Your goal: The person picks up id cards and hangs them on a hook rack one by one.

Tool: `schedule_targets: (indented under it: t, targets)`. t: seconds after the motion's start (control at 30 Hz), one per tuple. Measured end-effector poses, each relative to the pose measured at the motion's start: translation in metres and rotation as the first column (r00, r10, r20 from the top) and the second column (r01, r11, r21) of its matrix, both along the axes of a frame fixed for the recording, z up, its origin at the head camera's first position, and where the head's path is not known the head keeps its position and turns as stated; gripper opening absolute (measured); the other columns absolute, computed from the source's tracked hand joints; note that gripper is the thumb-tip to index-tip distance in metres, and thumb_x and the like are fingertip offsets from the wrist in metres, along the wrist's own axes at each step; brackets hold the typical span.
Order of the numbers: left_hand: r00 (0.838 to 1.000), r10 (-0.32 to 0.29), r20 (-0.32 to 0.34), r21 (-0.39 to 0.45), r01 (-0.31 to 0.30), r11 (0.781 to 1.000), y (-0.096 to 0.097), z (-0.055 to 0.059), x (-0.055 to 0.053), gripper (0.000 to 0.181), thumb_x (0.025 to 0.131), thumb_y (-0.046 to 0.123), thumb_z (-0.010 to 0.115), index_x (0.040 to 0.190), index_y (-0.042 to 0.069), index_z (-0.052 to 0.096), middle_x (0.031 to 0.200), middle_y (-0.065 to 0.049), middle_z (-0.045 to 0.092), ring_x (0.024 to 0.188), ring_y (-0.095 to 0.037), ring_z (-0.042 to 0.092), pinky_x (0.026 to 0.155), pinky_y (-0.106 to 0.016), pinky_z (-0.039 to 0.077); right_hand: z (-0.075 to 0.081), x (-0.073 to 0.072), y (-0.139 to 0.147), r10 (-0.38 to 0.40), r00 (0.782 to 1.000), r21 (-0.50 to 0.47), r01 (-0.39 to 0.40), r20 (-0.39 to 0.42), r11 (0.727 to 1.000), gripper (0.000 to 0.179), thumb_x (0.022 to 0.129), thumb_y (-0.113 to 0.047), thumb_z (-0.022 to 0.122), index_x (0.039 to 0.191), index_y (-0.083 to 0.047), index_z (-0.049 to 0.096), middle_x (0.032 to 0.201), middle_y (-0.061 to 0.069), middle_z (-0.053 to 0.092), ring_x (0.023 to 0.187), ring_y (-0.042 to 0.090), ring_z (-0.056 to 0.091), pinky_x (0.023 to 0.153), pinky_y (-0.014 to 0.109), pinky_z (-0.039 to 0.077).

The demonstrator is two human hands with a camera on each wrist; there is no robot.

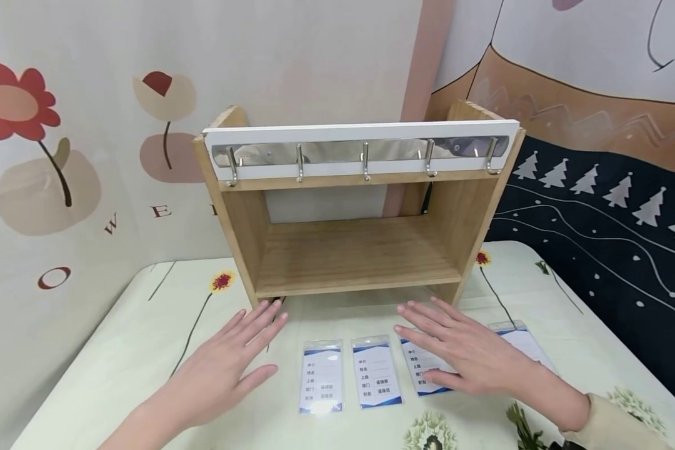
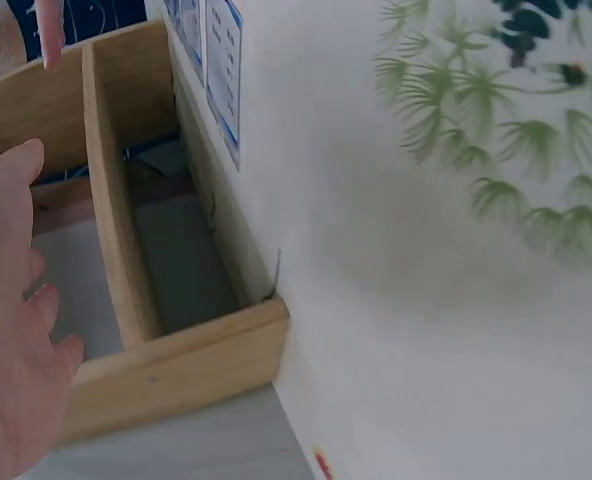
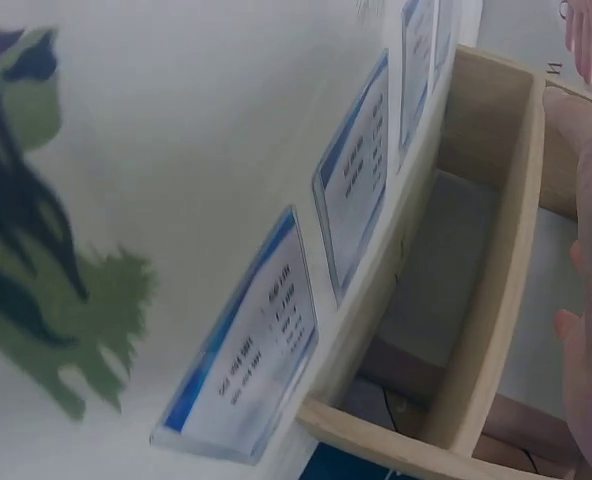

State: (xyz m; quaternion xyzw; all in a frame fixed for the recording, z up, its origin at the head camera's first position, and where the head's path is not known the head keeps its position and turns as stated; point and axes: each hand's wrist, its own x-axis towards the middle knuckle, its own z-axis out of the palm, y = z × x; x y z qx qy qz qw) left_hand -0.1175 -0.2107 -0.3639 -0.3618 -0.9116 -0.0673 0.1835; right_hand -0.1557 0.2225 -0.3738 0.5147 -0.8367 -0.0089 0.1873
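Observation:
My left hand (image 1: pixel 225 359) is held out with its fingers straight, left of the name badges and in front of the wooden shelf's lower left corner. My right hand (image 1: pixel 464 350) is spread the same way on the other side and holds nothing. It overlaps a name badge (image 1: pixel 419 374) in the head view, partly hiding it. Two more badges, one (image 1: pixel 321 378) nearer the left hand and one (image 1: pixel 377 373) beside it, lie flat between the hands. Another badge (image 1: pixel 523 342) lies behind the right wrist. All are clear-sleeved cards with blue corners and printed text.
A wooden shelf (image 1: pixel 360 256) stands upright at the back of the table. Across its top front runs a white rail (image 1: pixel 326 132) with several metal hooks (image 1: pixel 365 161). A flower-patterned cloth (image 1: pixel 118 356) covers the table, and printed curtains (image 1: pixel 326 56) hang behind and to the right.

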Motion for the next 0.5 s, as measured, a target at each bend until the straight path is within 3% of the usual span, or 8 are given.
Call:
schedule_targets:
  t: [0.2,0.4,0.5]
  targets:
    - [0.995,0.068,0.074,0.101,-0.076,0.992,-0.013,-0.008,-0.001,0.074,0.102,0.036,0.064,0.163,0.013,0.03,0.167,-0.009,0.029,0.152,-0.026,0.026,0.123,-0.023,0.003,-0.01,-0.005,-0.013,0.018,1.0,-0.025,-0.018,0.009,1.0,0.09,0.09,-0.053,0.073,0.162,-0.015,0.033,0.167,0.01,0.029,0.15,0.027,0.03,0.126,0.038,0.005]
    - [0.985,0.118,0.129,0.193,-0.142,0.971,-0.022,-0.02,-0.006,0.078,0.1,0.031,0.069,0.164,0.016,0.027,0.166,-0.01,0.031,0.152,-0.022,0.025,0.12,-0.016,0.003,-0.018,-0.008,-0.029,0.029,0.998,-0.055,-0.026,0.054,0.998,0.093,0.091,-0.05,0.073,0.162,-0.01,0.029,0.166,0.011,0.031,0.149,0.027,0.032,0.122,0.041,0.022]
    - [0.978,0.14,0.157,0.232,-0.175,0.957,-0.022,-0.025,-0.007,0.083,0.098,0.027,0.071,0.165,0.017,0.023,0.168,-0.006,0.028,0.152,-0.022,0.026,0.116,-0.01,0.005,-0.02,-0.007,-0.035,0.03,0.996,-0.083,-0.024,0.078,0.996,0.094,0.091,-0.048,0.075,0.162,-0.007,0.028,0.166,0.012,0.031,0.149,0.026,0.033,0.123,0.04,0.023]
